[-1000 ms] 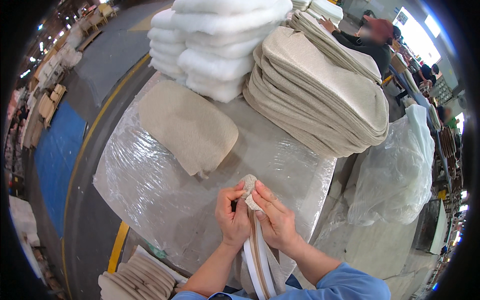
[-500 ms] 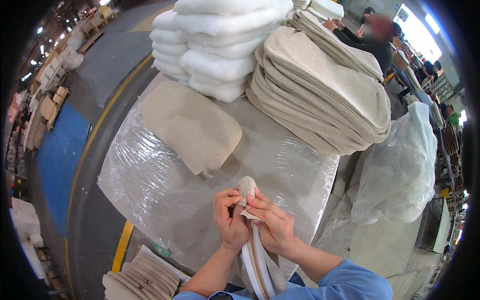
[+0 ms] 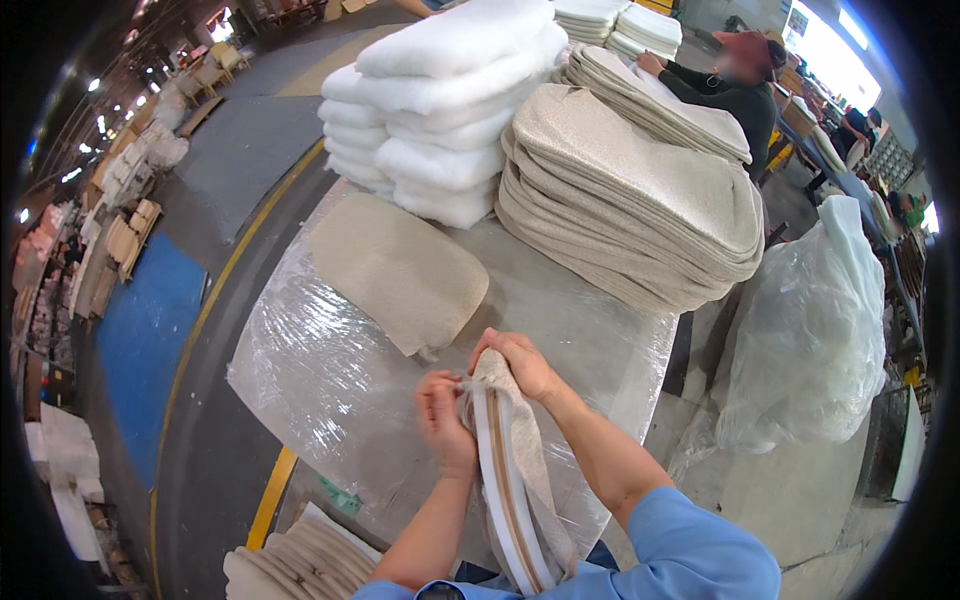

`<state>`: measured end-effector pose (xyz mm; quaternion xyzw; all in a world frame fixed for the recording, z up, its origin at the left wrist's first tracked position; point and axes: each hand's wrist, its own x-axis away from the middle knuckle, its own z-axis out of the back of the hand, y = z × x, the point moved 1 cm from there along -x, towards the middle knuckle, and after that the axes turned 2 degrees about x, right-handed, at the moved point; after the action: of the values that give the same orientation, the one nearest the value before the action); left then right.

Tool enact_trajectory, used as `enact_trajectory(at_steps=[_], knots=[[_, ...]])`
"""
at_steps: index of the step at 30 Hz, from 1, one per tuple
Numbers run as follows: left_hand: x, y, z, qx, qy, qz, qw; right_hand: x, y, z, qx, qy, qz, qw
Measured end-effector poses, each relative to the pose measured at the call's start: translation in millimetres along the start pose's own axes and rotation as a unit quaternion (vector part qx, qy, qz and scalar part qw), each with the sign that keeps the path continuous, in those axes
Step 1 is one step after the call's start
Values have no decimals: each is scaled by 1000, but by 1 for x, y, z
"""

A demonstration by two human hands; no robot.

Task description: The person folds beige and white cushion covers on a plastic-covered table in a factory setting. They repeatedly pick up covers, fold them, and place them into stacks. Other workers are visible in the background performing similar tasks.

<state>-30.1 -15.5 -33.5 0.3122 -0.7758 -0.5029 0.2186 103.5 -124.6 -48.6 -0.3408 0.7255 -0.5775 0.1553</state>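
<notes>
A beige fabric cover (image 3: 528, 440) stands on end in front of me, its long edge lined by a white-and-tan strip (image 3: 505, 490) that runs down toward my lap. Over its rounded top end curls my right hand (image 3: 520, 362), gripping the fabric from the right. My left hand (image 3: 443, 415) is at the left side of that end, its fingers bent in and slightly blurred. They pinch a frayed bit of the cover's edge. Just beyond, a flat beige fabric piece (image 3: 400, 270) lies on the plastic-wrapped table (image 3: 330, 370).
White padding slabs (image 3: 450, 100) are piled at the back beside a tall stack of beige covers (image 3: 630, 200). On the right stands a clear plastic bag (image 3: 800, 330). Folded beige pieces (image 3: 300, 560) sit at lower left. A co-worker (image 3: 735, 90) handles another stack behind.
My right hand has slid up around the cover's top end, turning it. My left hand has shifted left, from holding the end to its frayed edge. The view has tilted slightly.
</notes>
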Motion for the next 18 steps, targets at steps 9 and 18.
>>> enact_trajectory(at_steps=[9,18], knots=[[16,-31,18,14,-202,368,907,53,-42,-35,25,-13,78,997],[-28,123,-14,-269,-188,28,944,154,-164,-30,-135,-73,124,980]])
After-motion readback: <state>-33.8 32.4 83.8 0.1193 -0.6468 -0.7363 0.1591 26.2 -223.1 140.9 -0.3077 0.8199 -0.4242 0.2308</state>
